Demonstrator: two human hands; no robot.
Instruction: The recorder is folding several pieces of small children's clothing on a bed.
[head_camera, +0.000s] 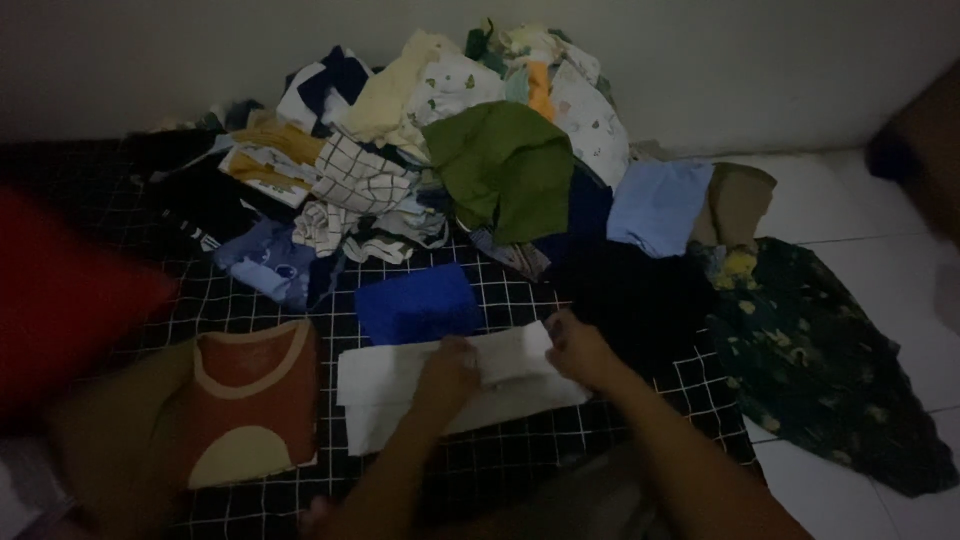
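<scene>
A white cloth (385, 385) lies flat on the black checked sheet (520, 295) in front of me. My left hand (447, 372) rests on its middle, fingers closed on a fold of the fabric. My right hand (577, 347) grips the cloth's right end near its upper corner. A folded blue cloth (415, 303) lies just beyond the white one. To the left lies a folded rust-red and tan garment (255, 400).
A tall heap of mixed clothes (440, 150) is piled against the wall, with a green garment (505, 165) on top and a light blue piece (658, 205) at its right. A dark patterned garment (820, 350) spreads on the white tiled floor. A red blurred shape (60, 290) is at left.
</scene>
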